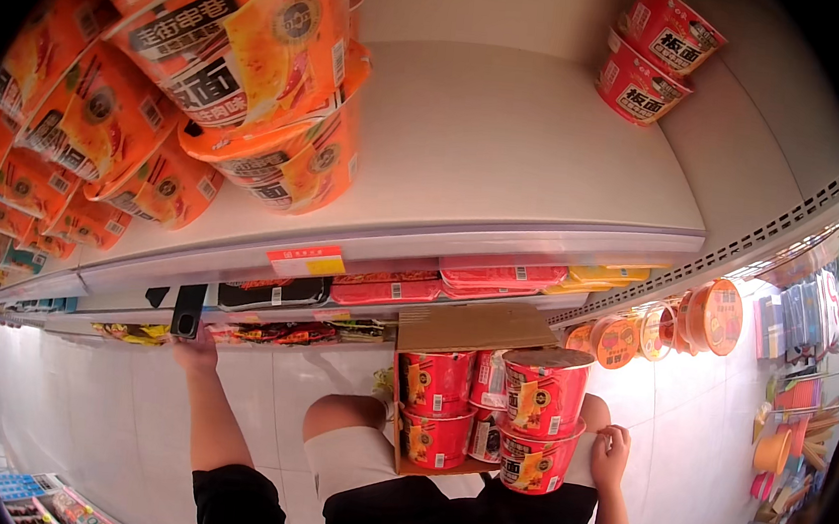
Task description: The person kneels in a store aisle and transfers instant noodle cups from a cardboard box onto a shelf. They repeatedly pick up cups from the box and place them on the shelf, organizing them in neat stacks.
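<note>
At the left, my left hand [196, 351] is at the lower end of a dark smartphone [189, 308] by the lower shelf and appears to grip it; its fingers are partly hidden. My right hand [610, 452] rests by my right thigh, fingers curled, with nothing visible in it. Between my knees stands an open cardboard carton [470, 326], its flap raised. Red instant-noodle tubs [439, 383] are stacked inside. At its right front, one red tub [544, 393] sits on another red tub [535, 459].
Orange noodle tubs [250, 60] fill the left of the upper shelf [475, 140]. Two red tubs [645, 80] are stacked at its far right. Flat packs [387, 289] lie on the shelf below. Round-lidded tubs [616, 342] hang beside the perforated upright [759, 224]. Pale floor tiles [108, 399] surround me.
</note>
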Available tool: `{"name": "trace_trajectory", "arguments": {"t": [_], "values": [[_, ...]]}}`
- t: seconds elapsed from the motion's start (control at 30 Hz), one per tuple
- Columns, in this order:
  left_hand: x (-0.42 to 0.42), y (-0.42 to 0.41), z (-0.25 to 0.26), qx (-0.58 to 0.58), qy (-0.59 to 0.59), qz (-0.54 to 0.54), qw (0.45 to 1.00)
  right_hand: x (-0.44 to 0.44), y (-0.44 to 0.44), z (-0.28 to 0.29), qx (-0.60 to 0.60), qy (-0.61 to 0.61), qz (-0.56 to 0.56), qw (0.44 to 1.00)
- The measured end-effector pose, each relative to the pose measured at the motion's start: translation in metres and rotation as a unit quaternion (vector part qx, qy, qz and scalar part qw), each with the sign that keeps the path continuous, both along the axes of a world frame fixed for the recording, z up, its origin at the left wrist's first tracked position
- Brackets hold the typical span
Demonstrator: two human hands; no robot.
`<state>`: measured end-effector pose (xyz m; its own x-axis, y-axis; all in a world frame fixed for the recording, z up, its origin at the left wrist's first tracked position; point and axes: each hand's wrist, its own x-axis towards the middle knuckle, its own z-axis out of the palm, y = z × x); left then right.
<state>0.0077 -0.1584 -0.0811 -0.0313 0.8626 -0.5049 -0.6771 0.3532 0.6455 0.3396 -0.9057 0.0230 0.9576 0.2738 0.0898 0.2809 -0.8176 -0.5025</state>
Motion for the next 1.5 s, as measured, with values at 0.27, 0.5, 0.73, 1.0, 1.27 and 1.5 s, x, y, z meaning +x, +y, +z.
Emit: {"name": "trace_trajectory", "arguments": {"t": [0.27,0.5,0.73,1.0,1.27,1.5], "values": [[-0.042,0.034,-0.045,0.074,-0.013,-0.089,0.993,0.012,0.006,-0.009,-0.009,-0.031,-0.010,0.999],[-0.015,-0.014,-0.010,-0.003,0.358,0.100,0.928,0.007,0.005,-0.006,-0.014,-0.019,-0.022,0.999],[-0.014,-0.002,0.022,0.346,0.729,-0.074,0.587,0.010,0.004,-0.010,-0.027,-0.041,-0.015,0.999],[-0.011,-0.004,0.042,0.369,0.724,-0.190,0.552,0.004,0.003,-0.005,-0.016,-0.047,-0.008,0.999],[0.002,-0.020,0.036,0.369,0.722,-0.169,0.560,0.005,-0.001,-0.008,-0.011,-0.035,-0.010,0.999],[0.014,-0.024,0.032,0.366,0.734,-0.194,0.539,-0.004,0.009,0.009,0.020,-0.010,-0.020,1.000]]}}
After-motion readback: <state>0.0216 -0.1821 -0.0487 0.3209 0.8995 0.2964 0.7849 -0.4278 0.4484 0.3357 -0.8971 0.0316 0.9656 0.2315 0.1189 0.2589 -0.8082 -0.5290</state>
